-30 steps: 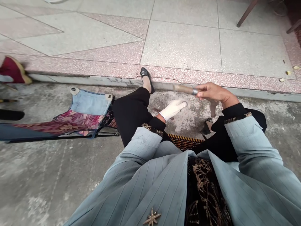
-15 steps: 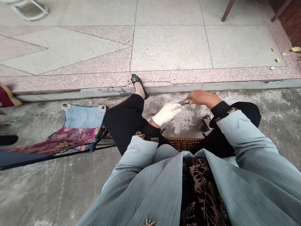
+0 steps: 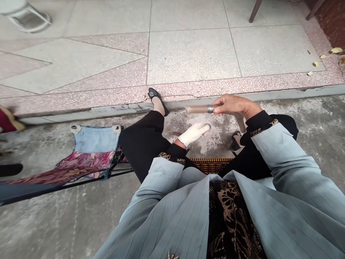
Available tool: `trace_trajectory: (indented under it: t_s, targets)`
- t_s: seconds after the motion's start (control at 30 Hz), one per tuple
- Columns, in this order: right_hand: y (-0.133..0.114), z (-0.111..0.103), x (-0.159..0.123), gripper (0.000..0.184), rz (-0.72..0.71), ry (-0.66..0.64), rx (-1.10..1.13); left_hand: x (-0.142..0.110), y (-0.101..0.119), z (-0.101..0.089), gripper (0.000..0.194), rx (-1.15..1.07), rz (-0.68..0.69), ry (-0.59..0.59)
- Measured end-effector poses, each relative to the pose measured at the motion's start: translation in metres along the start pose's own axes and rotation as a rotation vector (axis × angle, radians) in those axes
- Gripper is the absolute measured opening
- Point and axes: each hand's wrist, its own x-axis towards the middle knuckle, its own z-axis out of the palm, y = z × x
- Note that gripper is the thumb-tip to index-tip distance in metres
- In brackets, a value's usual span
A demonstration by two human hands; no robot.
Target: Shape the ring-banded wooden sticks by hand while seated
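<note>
Fingertips of the right hand point(image 3: 229, 104) pinch a brown stick point(image 3: 198, 109) at its silvery, wire-wrapped end. Its paler, blurred end points left, beyond and apart from the gloved left hand point(image 3: 194, 132), whose grip I cannot tell. Farther left stands a folding chair point(image 3: 95, 138).

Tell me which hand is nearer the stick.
Right. The right hand grips the stick by its wire-wrapped end; the gloved left hand is below it in the picture, not touching it.
</note>
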Motion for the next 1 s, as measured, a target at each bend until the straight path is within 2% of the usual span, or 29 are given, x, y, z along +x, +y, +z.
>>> trace_trajectory:
  t_s: [0.07,0.13,0.2,0.23,0.3,0.4,0.47,0.53,0.63,0.73,0.83,0.93,1.0]
  targets:
    - [0.003,-0.001,0.005,0.02,0.042,0.19,-0.006,0.0,0.002,0.006,0.045,0.107,0.027,-0.045]
    - [0.007,0.001,0.013,0.021,0.13,0.327,-0.137,-0.001,0.006,0.007,0.043,0.176,0.061,-0.063]
    - [0.012,0.006,0.021,0.022,0.254,0.333,-0.372,-0.003,0.011,0.005,0.039,0.246,0.087,-0.064]
    - [0.014,0.01,0.025,0.023,0.311,0.281,-0.501,-0.004,0.012,0.004,0.038,0.286,0.094,-0.053]
    - [0.017,0.022,0.029,0.023,0.375,0.098,-0.709,-0.005,0.012,0.001,0.037,0.37,0.093,-0.016]
    - [0.017,0.041,0.028,0.016,0.388,-0.198,-0.82,-0.006,0.01,-0.006,0.039,0.45,0.102,0.026]
    - [0.015,0.047,0.026,0.016,0.35,-0.4,-0.771,-0.006,0.008,-0.011,0.038,0.438,0.121,0.047]
    - [0.015,0.045,0.025,0.021,0.282,-0.546,-0.666,-0.006,0.005,-0.015,0.038,0.375,0.122,0.076]
    - [0.018,0.034,0.025,0.03,0.162,-0.617,-0.487,-0.004,0.002,-0.019,0.038,0.222,0.069,0.129]
    - [0.023,0.021,0.025,0.034,0.057,-0.561,-0.349,0.0,-0.002,-0.018,0.038,0.053,0.01,0.171]
    - [0.025,0.012,0.021,0.035,-0.032,-0.441,-0.228,0.004,-0.004,-0.011,0.038,-0.073,0.007,0.194]
    - [0.024,0.006,0.018,0.033,-0.039,-0.197,-0.098,0.005,-0.005,-0.002,0.041,-0.102,-0.021,0.149]
    - [0.024,0.004,0.019,0.033,0.0,0.028,-0.043,0.004,-0.005,0.002,0.042,0.034,-0.027,0.089]
